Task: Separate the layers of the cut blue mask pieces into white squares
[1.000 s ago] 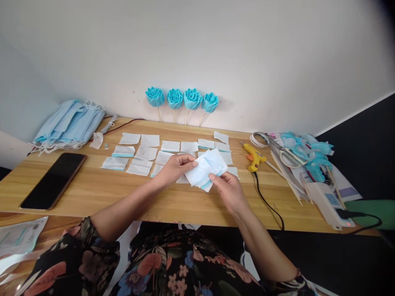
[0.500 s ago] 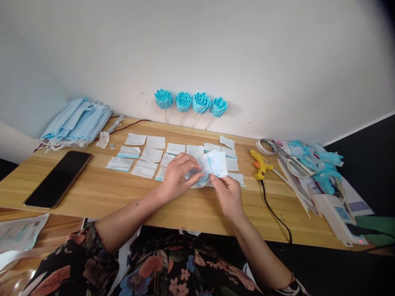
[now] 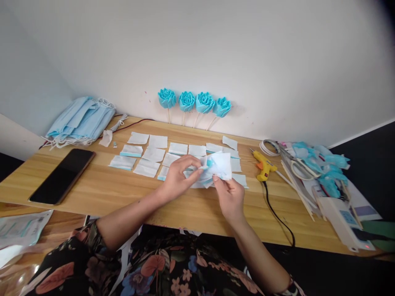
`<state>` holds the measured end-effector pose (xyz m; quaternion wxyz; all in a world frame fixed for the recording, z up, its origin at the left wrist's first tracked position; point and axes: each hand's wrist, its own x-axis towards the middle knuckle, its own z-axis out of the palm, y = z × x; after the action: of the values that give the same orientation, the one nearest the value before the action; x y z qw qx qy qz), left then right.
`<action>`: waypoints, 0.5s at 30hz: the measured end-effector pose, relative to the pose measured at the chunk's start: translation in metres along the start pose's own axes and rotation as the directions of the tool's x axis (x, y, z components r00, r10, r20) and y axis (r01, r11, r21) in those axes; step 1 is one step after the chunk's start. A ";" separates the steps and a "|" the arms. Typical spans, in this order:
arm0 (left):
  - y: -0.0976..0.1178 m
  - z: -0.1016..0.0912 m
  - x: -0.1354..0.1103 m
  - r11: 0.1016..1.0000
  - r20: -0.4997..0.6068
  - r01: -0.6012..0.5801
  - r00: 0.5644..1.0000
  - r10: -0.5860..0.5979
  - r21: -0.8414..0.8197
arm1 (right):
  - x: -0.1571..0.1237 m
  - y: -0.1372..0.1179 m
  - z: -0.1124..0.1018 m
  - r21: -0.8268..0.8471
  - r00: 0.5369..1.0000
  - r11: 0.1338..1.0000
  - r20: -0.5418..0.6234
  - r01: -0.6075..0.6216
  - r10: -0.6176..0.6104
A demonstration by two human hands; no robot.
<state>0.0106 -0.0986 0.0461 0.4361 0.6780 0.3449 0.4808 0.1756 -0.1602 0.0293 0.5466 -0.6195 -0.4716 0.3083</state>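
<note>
My right hand pinches the lower edge of a thin white-and-blue fabric piece between thumb and fingers. Opposite it, my left hand is closed, thumb against fingertips, on the left part of the same fabric piece. A patch of brighter blue shows between the two hands where the layers part. Beneath and around my hands lie several cut fabric pieces in rough rows on the wooden table, some with a blue edge. My hands hide part of these rows.
Several blue fabric roses on sticks lean on the wall. To the left are folded face masks and a phone. At right are a yellow glue gun with its cord, a tape roll, scissors and a power strip.
My left hand has closed from spread fingers onto the fabric piece, whose layers now part and show more blue. The whole view has shifted slightly.
</note>
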 end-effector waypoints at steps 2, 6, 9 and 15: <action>-0.003 -0.001 0.003 0.942 -0.008 0.207 0.976 -0.217 -0.262 | 0.001 0.005 -0.001 0.140 0.997 0.987 -0.015 -0.078 0.081; -0.009 -0.004 0.008 0.734 0.097 0.391 0.907 -0.410 -0.556 | 0.002 0.014 0.000 0.386 0.982 0.904 0.014 -0.181 0.190; -0.008 -0.004 0.010 0.674 0.118 0.406 0.895 -0.431 -0.618 | 0.000 0.016 -0.001 0.430 0.974 0.879 0.007 -0.206 0.225; -0.009 -0.008 0.014 0.624 0.114 0.424 0.874 -0.473 -0.657 | -0.005 0.015 -0.008 0.469 0.964 0.859 -0.052 -0.207 0.261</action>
<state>0.0068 -0.0808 0.0441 0.7410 0.3530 0.3240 0.4704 0.1850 -0.1675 0.0161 0.6618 -0.5418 -0.2744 0.4394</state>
